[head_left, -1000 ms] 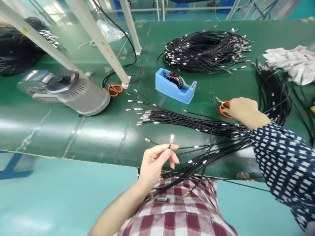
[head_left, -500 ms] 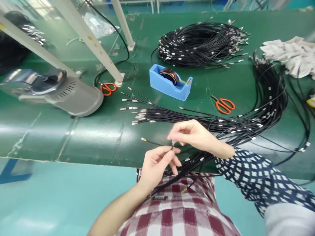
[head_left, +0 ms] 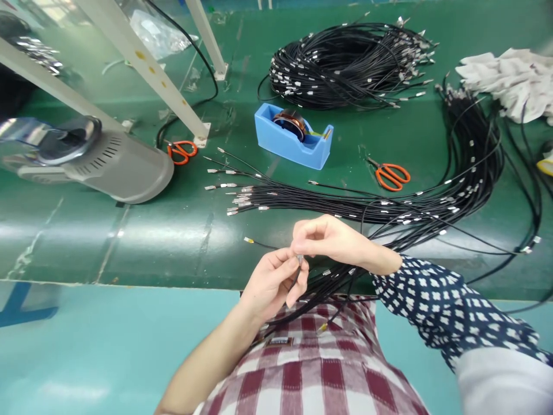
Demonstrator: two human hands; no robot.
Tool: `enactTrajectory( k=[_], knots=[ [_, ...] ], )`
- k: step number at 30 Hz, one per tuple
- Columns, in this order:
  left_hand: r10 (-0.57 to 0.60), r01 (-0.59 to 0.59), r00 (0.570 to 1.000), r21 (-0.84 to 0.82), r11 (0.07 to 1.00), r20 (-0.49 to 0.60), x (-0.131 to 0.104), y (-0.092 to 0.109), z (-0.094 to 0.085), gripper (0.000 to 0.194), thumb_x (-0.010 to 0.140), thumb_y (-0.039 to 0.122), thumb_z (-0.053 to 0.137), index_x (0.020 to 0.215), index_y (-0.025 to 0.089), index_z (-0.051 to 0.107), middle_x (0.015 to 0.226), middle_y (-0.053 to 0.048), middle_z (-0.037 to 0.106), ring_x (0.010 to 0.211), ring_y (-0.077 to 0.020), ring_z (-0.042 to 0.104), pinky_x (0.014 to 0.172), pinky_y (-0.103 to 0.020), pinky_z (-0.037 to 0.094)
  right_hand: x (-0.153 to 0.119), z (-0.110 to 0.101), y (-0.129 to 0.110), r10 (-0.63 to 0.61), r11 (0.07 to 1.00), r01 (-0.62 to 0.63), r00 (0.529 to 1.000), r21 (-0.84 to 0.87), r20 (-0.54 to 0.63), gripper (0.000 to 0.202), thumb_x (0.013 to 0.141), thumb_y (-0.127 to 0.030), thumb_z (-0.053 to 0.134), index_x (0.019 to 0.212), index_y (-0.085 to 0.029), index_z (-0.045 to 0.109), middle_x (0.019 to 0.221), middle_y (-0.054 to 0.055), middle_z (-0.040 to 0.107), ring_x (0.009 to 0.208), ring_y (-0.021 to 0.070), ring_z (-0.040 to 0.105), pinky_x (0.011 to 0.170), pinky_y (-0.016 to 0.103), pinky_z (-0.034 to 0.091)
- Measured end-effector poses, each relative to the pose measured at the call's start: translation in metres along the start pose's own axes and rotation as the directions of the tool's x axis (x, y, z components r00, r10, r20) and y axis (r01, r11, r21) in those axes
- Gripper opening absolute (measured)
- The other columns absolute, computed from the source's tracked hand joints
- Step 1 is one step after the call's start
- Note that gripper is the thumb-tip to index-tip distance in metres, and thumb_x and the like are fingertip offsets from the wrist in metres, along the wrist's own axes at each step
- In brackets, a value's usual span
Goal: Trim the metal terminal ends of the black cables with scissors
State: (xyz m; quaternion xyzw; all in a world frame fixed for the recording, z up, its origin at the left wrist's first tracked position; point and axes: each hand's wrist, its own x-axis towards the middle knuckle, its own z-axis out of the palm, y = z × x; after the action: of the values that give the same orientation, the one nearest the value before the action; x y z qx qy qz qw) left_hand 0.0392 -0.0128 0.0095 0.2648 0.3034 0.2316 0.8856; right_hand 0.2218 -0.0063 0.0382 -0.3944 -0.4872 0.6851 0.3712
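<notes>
In head view, our L hand [head_left: 272,282] pinched a cable end [head_left: 300,259] over the green surface [head_left: 173,248], nr its near edge; our R hand [head_left: 326,237] gripped it from above. Our grip prob. could've slipped if loose cables [head_left: 322,287] by our checked garment [head_left: 328,363] snagged & tugged. Farther off lay a tape dispenser [head_left: 291,149], scissors [head_left: 380,168] to its right, coil [head_left: 341,92] beyond; teal floor [head_left: 129,340] nr left.

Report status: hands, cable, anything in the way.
Left hand pinching black cable. Right hand at its pale tip, partly hidden. More cables close by.
</notes>
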Motion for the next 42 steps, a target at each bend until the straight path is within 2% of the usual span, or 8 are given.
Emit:
enactTrajectory(
  k=[18, 22, 25, 28, 30, 34, 38, 42],
  knots=[
    [-0.045, 0.046, 0.998, 0.036, 0.998, -0.035, -0.001, 0.002, 0.005, 0.036, 0.077, 0.045, 0.079, 0.076, 0.012, 0.066, 0.055, 0.002, 0.058, 0.033, -0.0014, 0.035, 0.041, -0.022, 0.019, -0.004, -0.005, 0.001, 0.018, 1.0, -0.019, 0.999, -0.024, -0.034, 0.026, 0.082, -0.04, 0.072, 0.077, -0.014, 0.073, 0.07, 0.0, 0.065, 0.064, 0.0094, 0.053, 0.061, 0.023, 0.043],
    [0.193, -0.162, 0.972, 0.212, 0.964, -0.137, -0.004, 0.003, 0.006, 0.028, 0.077, 0.037, 0.08, 0.088, 0.015, 0.066, 0.061, 0.004, 0.054, 0.044, -0.0032, 0.039, 0.044, -0.019, 0.027, -0.004, 0.002, 0.013, -0.007, 1.0, 0.007, 0.994, 0.002, -0.109, 0.028, 0.078, -0.042, 0.075, 0.075, -0.015, 0.07, 0.067, -0.001, 0.064, 0.056, 0.0073, 0.048, 0.053, 0.022, 0.04],
    [0.479, -0.332, 0.857, 0.507, 0.795, -0.191, -0.004, 0.0, 0.007, 0.024, 0.078, 0.024, 0.079, 0.099, 0.019, 0.067, 0.073, 0.002, 0.061, 0.062, -0.0082, 0.054, 0.056, -0.019, 0.043, -0.007, 0.002, 0.02, -0.013, 0.999, 0.005, 0.982, -0.043, -0.187, 0.035, 0.075, -0.05, 0.076, 0.078, -0.016, 0.07, 0.07, 0.0, 0.067, 0.054, 0.0086, 0.05, 0.049, 0.022, 0.041],
    [0.638, -0.37, 0.761, 0.727, 0.578, -0.12, -0.001, -0.004, 0.004, 0.014, 0.083, 0.021, 0.073, 0.097, 0.02, 0.073, 0.083, -0.002, 0.066, 0.074, -0.012, 0.061, 0.065, -0.021, 0.049, -0.017, -0.03, 0.014, -0.019, 0.914, -0.058, 0.983, -0.401, -0.185, 0.04, 0.083, -0.057, 0.066, 0.092, -0.019, 0.073, 0.081, 0.004, 0.072, 0.065, 0.0131, 0.061, 0.058, 0.026, 0.048],
    [0.671, -0.386, 0.739, 0.779, 0.494, -0.06, 0.001, -0.006, 0.002, 0.011, 0.085, 0.021, 0.071, 0.095, 0.02, 0.075, 0.084, -0.003, 0.067, 0.075, -0.0126, 0.061, 0.064, -0.022, 0.049, -0.029, -0.073, 0.005, -0.106, 0.557, -0.317, 0.89, -0.768, -0.444, 0.04, 0.087, -0.058, 0.058, 0.099, -0.023, 0.074, 0.089, 0.004, 0.073, 0.075, 0.0148, 0.063, 0.067, 0.027, 0.049],
    [0.652, -0.365, 0.757, 0.796, 0.482, -0.047, 0.004, -0.006, 0.001, 0.012, 0.086, 0.023, 0.069, 0.096, 0.021, 0.075, 0.085, -0.003, 0.066, 0.07, -0.0118, 0.059, 0.056, -0.02, 0.045, -0.054, -0.161, -0.007, -0.179, 0.323, -0.609, 0.712, -0.724, -0.679, 0.031, 0.089, -0.032, 0.054, 0.103, -0.012, 0.072, 0.105, 0.018, 0.069, 0.093, 0.0251, 0.062, 0.079, 0.036, 0.045],
    [0.664, -0.357, 0.748, 0.836, 0.418, -0.013, 0.006, -0.005, 0.005, 0.011, 0.088, 0.02, 0.067, 0.096, 0.022, 0.074, 0.079, 0.0, 0.06, 0.062, -0.0079, 0.051, 0.053, -0.018, 0.042, -0.064, -0.197, -0.003, -0.193, 0.264, -0.689, 0.648, -0.675, -0.736, 0.025, 0.077, -0.021, 0.061, 0.096, -0.011, 0.073, 0.104, 0.019, 0.069, 0.095, 0.0292, 0.061, 0.084, 0.04, 0.042],
    [0.681, -0.388, 0.729, 0.863, 0.323, 0.073, 0.008, -0.002, 0.009, 0.012, 0.089, 0.016, 0.066, 0.096, 0.022, 0.074, 0.075, 0.002, 0.056, 0.059, -0.0059, 0.047, 0.052, -0.016, 0.04, -0.07, -0.191, -0.016, -0.136, 0.405, -0.618, 0.689, -0.674, -0.712, 0.018, 0.073, -0.021, 0.066, 0.086, -0.013, 0.072, 0.083, 0.014, 0.071, 0.081, 0.025, 0.063, 0.078, 0.04, 0.044]
  ],
)
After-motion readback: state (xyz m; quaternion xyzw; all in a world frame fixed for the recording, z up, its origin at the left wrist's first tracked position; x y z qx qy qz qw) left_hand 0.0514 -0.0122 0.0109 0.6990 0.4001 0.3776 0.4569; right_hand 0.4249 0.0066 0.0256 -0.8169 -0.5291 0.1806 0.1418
